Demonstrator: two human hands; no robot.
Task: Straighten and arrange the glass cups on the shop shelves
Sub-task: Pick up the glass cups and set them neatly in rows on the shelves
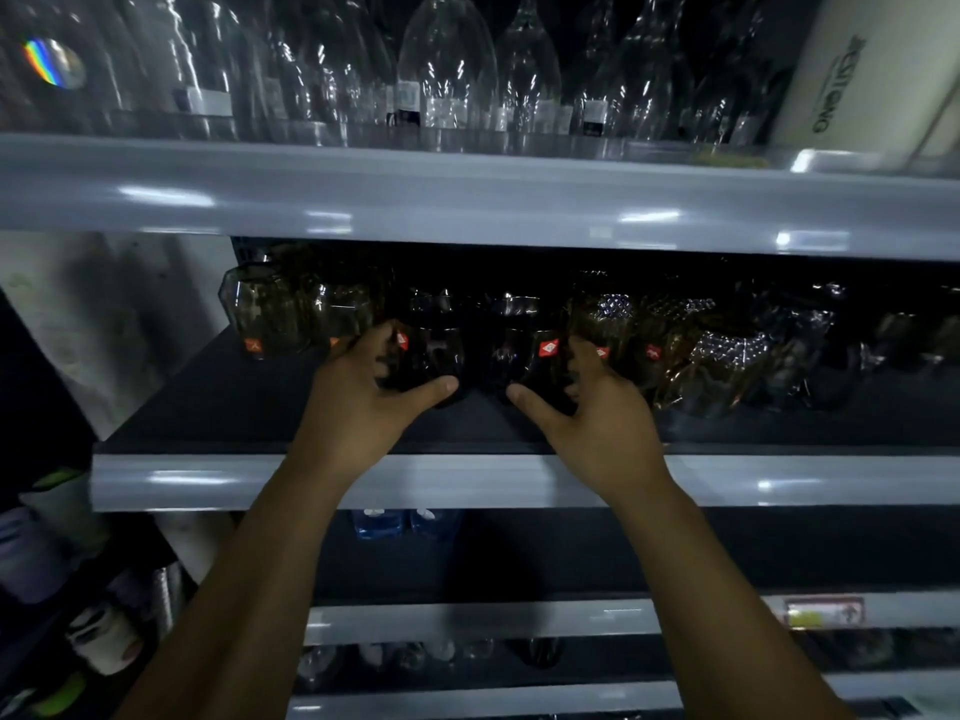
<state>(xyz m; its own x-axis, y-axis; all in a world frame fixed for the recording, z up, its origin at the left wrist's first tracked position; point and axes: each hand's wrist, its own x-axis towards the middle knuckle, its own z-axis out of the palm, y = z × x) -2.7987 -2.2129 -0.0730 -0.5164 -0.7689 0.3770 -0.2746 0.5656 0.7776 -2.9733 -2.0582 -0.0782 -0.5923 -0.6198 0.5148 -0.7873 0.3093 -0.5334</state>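
Dark middle shelf with glossy grey front lip [467, 480]: the landmark.
Clear stemmed glasses [447, 70]: one row, on the level above the middle shelf.
Smoky brown glass cups with red stickers [270, 319]: one row along the middle shelf, from its left end to its right.
Left hand [358, 407]: reaches over the shelf's lip, its grip curled round the left dark glass cup [434, 356].
Right hand [597, 423]: reaches over the lip, its grip curled round the right dark glass cup [519, 350].
Both cups are at the shelf's centre, side by side.
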